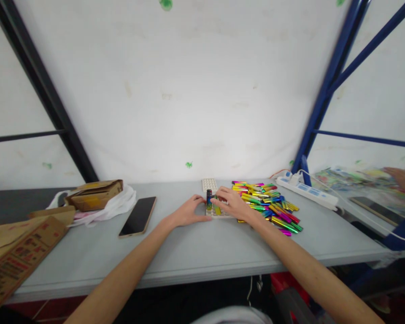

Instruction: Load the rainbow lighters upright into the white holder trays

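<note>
To steady the pale tray (223,217) below frame centre, probably bracing its left edge with spread left hand (189,211) while curling right hand (234,203) over upright tubes (209,198), impossible to see whether gripping any.

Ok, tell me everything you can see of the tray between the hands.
The tray is small and off-white, material unclear, its top gridded with dimples or holes. It lies flat on the grey table. A dark, shiny tube stands upright at its left side. The left hand is at its left edge; the right hand is over it, hiding much of its top.
</note>
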The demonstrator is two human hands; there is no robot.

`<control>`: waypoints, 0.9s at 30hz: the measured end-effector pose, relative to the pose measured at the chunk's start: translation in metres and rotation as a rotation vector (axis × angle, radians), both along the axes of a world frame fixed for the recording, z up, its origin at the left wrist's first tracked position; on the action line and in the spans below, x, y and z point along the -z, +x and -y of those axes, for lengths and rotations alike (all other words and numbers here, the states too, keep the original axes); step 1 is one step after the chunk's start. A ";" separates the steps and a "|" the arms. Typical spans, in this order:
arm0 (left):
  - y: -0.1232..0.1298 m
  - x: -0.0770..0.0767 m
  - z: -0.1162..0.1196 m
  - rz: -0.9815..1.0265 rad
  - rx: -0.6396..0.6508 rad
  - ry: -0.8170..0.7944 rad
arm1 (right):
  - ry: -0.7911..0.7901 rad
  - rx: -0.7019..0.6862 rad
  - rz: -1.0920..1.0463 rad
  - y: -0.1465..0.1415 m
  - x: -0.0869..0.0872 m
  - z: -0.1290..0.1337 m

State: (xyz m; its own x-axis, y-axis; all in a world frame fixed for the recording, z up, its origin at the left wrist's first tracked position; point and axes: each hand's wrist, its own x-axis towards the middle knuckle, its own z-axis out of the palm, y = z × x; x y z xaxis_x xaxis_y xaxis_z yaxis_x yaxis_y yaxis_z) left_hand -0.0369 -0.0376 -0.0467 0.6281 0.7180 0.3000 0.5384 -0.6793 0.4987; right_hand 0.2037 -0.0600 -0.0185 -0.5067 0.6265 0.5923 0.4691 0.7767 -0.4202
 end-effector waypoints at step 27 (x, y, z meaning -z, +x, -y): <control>0.001 0.000 0.000 -0.024 -0.013 0.020 | -0.002 0.292 0.283 0.023 -0.007 -0.016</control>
State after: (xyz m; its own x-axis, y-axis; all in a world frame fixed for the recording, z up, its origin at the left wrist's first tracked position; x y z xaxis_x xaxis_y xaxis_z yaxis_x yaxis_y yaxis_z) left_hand -0.0362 -0.0371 -0.0465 0.6262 0.7200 0.2991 0.5590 -0.6820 0.4716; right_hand 0.2265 -0.0439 -0.0118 -0.4503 0.7689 0.4539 0.7670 0.5933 -0.2442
